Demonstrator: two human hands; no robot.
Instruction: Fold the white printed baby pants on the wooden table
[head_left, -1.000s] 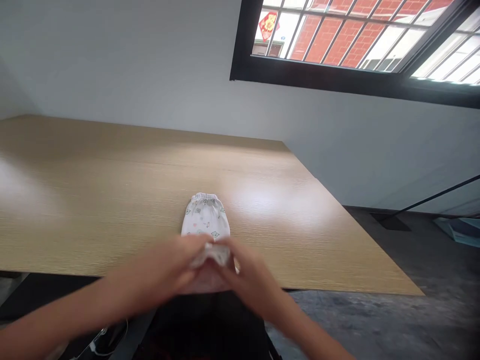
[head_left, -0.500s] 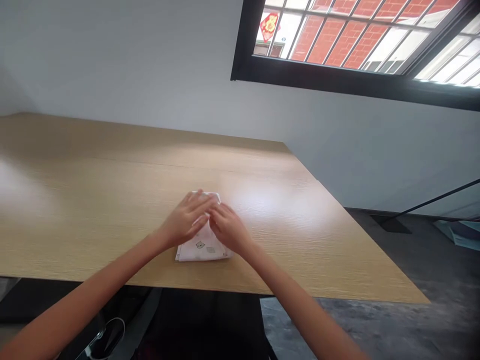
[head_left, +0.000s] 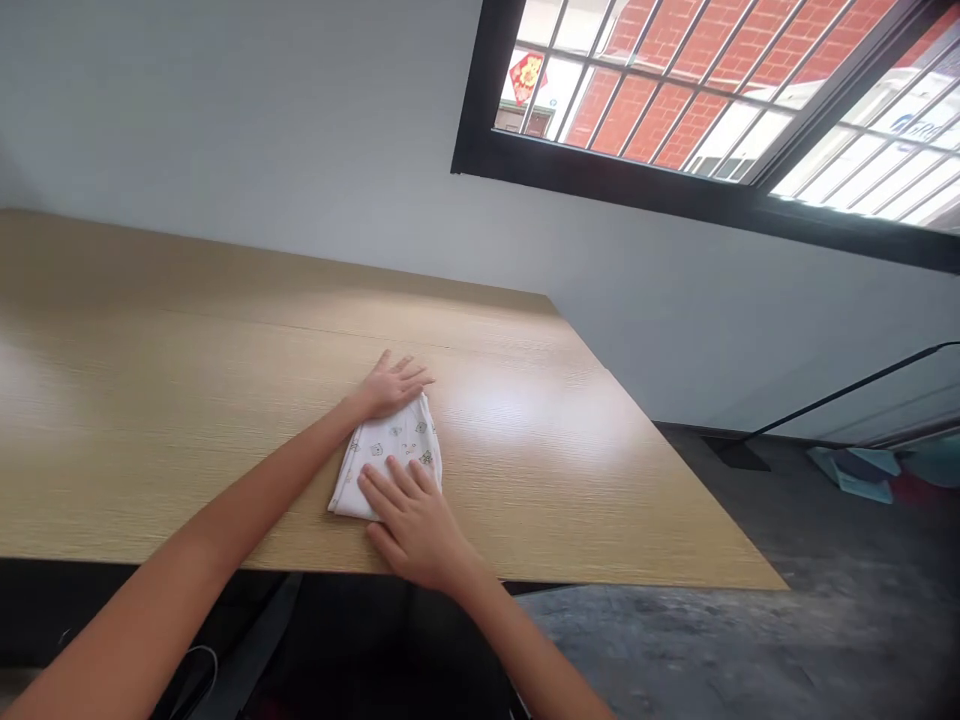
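The folded white cloth (head_left: pixel 391 455) lies on the wooden table (head_left: pixel 187 430), close to its near edge. Its small print may be animal faces, though it's too small to be sure. The left hand (head_left: pixel 391 388) rests open at the cloth's far end, fingers spread past it onto the wood; the right hand (head_left: pixel 411 525) lies flat across the near end. The hands are apart — neither grips. A barred window (head_left: pixel 637 110) sits high on the wall (head_left: pixel 225 120) beyond.

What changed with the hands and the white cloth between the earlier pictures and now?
The hands parted: the left hand moved to the far end of the folded white printed cloth, the right hand to its near end, both lying flat. The cloth now sits angled. The wooden table stayed unchanged.
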